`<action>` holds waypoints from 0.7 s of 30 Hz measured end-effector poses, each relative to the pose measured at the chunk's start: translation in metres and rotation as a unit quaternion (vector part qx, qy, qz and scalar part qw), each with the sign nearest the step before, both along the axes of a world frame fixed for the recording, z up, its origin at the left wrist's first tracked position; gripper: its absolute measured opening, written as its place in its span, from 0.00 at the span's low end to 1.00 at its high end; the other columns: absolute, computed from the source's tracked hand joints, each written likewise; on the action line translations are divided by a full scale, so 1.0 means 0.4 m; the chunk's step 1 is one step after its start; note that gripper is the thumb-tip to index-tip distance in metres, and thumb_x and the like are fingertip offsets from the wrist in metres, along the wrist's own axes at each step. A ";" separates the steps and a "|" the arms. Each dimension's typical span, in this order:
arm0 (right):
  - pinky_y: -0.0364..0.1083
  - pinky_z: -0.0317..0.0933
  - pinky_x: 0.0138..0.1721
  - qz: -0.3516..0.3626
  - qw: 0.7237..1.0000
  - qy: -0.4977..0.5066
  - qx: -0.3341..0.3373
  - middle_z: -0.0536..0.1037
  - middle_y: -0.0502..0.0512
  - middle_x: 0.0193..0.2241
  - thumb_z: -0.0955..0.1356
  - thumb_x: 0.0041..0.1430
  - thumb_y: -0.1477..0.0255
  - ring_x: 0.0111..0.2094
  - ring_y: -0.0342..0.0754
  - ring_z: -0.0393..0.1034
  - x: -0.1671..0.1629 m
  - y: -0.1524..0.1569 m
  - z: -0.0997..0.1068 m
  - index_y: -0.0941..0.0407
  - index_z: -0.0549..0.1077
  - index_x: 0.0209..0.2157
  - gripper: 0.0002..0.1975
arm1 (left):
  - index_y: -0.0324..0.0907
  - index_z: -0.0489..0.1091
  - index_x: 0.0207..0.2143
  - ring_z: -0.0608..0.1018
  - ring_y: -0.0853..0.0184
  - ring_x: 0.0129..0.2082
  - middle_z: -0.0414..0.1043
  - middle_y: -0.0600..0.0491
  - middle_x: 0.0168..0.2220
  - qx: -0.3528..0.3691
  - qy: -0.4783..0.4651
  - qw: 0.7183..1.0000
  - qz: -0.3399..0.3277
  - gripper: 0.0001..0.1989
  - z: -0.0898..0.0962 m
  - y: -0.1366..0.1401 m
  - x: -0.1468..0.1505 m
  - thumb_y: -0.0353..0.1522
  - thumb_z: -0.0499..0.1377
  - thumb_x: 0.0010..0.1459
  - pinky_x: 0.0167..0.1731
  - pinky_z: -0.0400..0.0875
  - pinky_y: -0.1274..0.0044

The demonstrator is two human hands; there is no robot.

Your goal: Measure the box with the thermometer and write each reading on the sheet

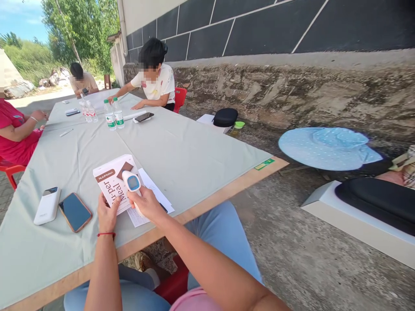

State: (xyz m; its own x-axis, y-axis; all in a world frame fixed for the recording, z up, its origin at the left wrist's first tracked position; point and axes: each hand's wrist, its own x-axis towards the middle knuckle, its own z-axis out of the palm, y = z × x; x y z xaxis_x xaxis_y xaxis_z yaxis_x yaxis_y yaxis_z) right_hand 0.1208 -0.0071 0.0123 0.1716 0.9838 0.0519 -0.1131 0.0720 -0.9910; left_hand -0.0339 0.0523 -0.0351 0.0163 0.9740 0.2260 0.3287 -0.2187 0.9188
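Note:
My left hand [108,212] is closed on the lower edge of a white box [106,186] with brown lettering, tilted up over the table. In my right hand [147,204] is a white infrared thermometer [132,183] with a blue-rimmed screen, its head in front of the box's right side. My fingers wrap its handle, and its display is too small to read. Under the box and my right hand lie white paper sheets [162,194], one with handwriting. A dark pen-like thing [164,207] shows partly beside my right hand.
Left of my hands lie a phone [75,212] and a white power bank [47,206]. Water bottles [110,115] and another phone [143,117] are farther up the cloth-covered table [194,142]. Three people sit around it. A blue hat [324,147] and black cases are at right.

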 end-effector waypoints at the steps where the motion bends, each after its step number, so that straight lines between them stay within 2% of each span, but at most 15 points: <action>1: 0.42 0.56 0.28 0.002 1.000 0.000 0.006 0.67 0.47 0.17 0.64 0.50 0.63 0.23 0.44 0.62 0.004 -0.003 -0.001 0.55 0.64 0.22 0.11 | 0.38 0.66 0.47 0.76 0.57 0.43 0.72 0.43 0.46 -0.006 0.012 1.000 0.002 0.33 0.000 0.001 -0.002 0.52 0.63 0.47 0.43 0.71 0.68; 6: 0.42 0.55 0.29 0.013 0.999 -0.006 0.041 0.70 0.48 0.24 0.64 0.53 0.63 0.27 0.45 0.63 0.059 -0.031 -0.018 0.56 0.66 0.28 0.10 | 0.38 0.67 0.45 0.75 0.55 0.46 0.73 0.43 0.46 -0.021 0.028 0.999 0.026 0.34 -0.008 0.004 -0.010 0.53 0.64 0.44 0.46 0.69 0.66; 10: 0.43 0.55 0.30 -0.008 0.999 -0.027 0.029 0.70 0.49 0.24 0.66 0.53 0.60 0.27 0.45 0.63 0.131 -0.066 -0.033 0.56 0.67 0.28 0.13 | 0.38 0.65 0.47 0.74 0.57 0.47 0.72 0.44 0.46 -0.008 -0.009 0.999 0.049 0.35 -0.019 0.006 -0.011 0.52 0.65 0.43 0.48 0.69 0.66; 13: 0.43 0.54 0.29 -0.034 0.999 -0.037 0.008 0.70 0.49 0.23 0.66 0.53 0.60 0.27 0.46 0.63 0.176 -0.102 -0.036 0.56 0.67 0.29 0.13 | 0.38 0.63 0.48 0.74 0.59 0.46 0.71 0.44 0.46 0.025 -0.058 0.993 0.102 0.35 -0.023 0.012 -0.014 0.50 0.66 0.44 0.48 0.70 0.67; 17: 0.43 0.55 0.29 -0.060 0.998 -0.036 -0.008 0.70 0.50 0.23 0.66 0.53 0.59 0.27 0.46 0.63 0.209 -0.148 -0.034 0.56 0.67 0.29 0.14 | 0.37 0.59 0.52 0.73 0.60 0.48 0.66 0.42 0.51 0.083 -0.105 0.972 0.196 0.37 -0.026 0.031 -0.021 0.45 0.67 0.44 0.50 0.69 0.66; 21: 0.44 0.56 0.30 -0.065 0.997 -0.036 -0.002 0.70 0.50 0.24 0.65 0.54 0.58 0.28 0.46 0.63 0.218 -0.168 -0.032 0.56 0.67 0.30 0.15 | 0.35 0.55 0.55 0.69 0.58 0.51 0.62 0.40 0.52 0.112 -0.051 0.962 0.243 0.39 -0.037 0.049 -0.032 0.42 0.66 0.45 0.50 0.70 0.64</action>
State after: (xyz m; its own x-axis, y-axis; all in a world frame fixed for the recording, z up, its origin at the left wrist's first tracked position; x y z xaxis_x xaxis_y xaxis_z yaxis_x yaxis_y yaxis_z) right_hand 0.2078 -0.0744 -0.0006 0.2928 0.9539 0.0653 -0.0326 0.0782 -0.9964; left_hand -0.0469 0.0717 -0.0501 -0.4629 0.7877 0.4064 0.3518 -0.2576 0.9000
